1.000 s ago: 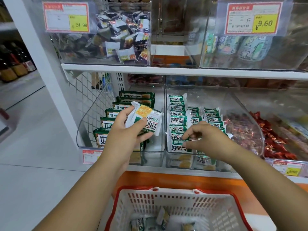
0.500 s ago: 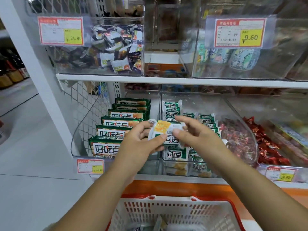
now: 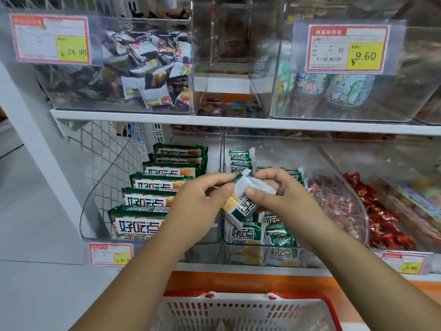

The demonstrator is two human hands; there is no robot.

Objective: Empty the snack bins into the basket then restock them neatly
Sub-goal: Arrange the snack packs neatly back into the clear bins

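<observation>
Both hands hold one small green-and-white snack packet [image 3: 243, 201] in front of the middle clear bin [image 3: 343, 187]. My left hand [image 3: 198, 206] pinches its left end, and my right hand [image 3: 284, 197] pinches its right end. Small green packets [image 3: 279, 235] lie in rows inside that bin. The left clear bin [image 3: 95, 204] holds a neat row of larger green packs [image 3: 152, 187]. The white basket with a red rim [image 3: 243, 311] stands below the shelf, under my forearms; its contents are out of view.
A bin of red-wrapped sweets [image 3: 381, 218] sits to the right. The upper shelf [image 3: 238, 121] carries clear bins of mixed wrapped snacks [image 3: 148, 68] and pale green packs [image 3: 334, 87]. Price tags [image 3: 111, 253] hang on the bin fronts. Grey floor lies at left.
My left hand brought the packet rightward from over the left bin to the middle bin. My right hand left the row of packets and took hold of the packet's other end.
</observation>
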